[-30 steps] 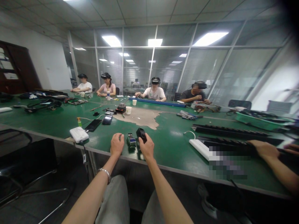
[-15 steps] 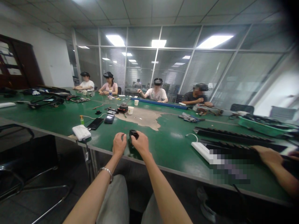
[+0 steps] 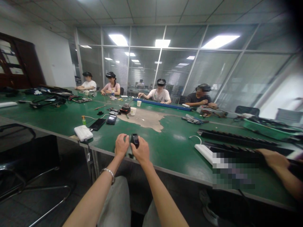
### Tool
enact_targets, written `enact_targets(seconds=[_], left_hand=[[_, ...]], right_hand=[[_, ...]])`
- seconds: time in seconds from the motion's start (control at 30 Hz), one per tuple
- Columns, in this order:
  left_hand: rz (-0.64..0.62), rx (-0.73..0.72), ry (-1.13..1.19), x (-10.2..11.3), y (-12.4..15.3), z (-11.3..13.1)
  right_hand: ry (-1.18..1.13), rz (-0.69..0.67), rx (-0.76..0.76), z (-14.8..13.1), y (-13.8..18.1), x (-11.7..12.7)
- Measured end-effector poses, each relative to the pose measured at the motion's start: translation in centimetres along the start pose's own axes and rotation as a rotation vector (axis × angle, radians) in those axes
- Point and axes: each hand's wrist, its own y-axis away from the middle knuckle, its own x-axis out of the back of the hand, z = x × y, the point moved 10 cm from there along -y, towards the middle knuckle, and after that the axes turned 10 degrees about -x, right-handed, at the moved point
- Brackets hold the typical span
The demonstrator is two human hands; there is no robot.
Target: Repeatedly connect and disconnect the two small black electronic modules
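Observation:
A small black block-shaped object [image 3: 134,139] is held upright just above the near edge of the green table [image 3: 170,148]. My right hand [image 3: 141,149] grips it from the right, with the thumb on its near side. To its left, my left hand [image 3: 121,145] is curled, a narrow gap separating it from the black object. The left fingertips point away and are hidden, so what they hold, if anything, cannot be seen. A bracelet [image 3: 109,175] is on my left wrist.
A white power bank [image 3: 83,133], a black phone [image 3: 97,124] and a small dark device [image 3: 111,119] lie left of my hands. Paper cups [image 3: 133,111] stand farther back. At the right are a white device [image 3: 203,152], black strips [image 3: 236,137] and another person's hand [image 3: 274,159].
The black object has turned in my right hand, so its top now faces me more. My left hand stays curled beside it. The view has shifted slightly.

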Motion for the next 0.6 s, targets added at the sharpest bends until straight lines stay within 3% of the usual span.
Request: enact_targets(seconds=[0.37, 0.6], left_hand=[[-0.045, -0.02, -0.008, -0.6, 0.0, 0.4], [-0.179, 0.02, 0.075, -2.0, 0.1, 0.1]], right_hand=[[-0.095, 0.016, 0.05, 1.2, 1.0, -0.5], [-0.13, 0.043, -0.024, 1.6, 0.9, 0.0]])
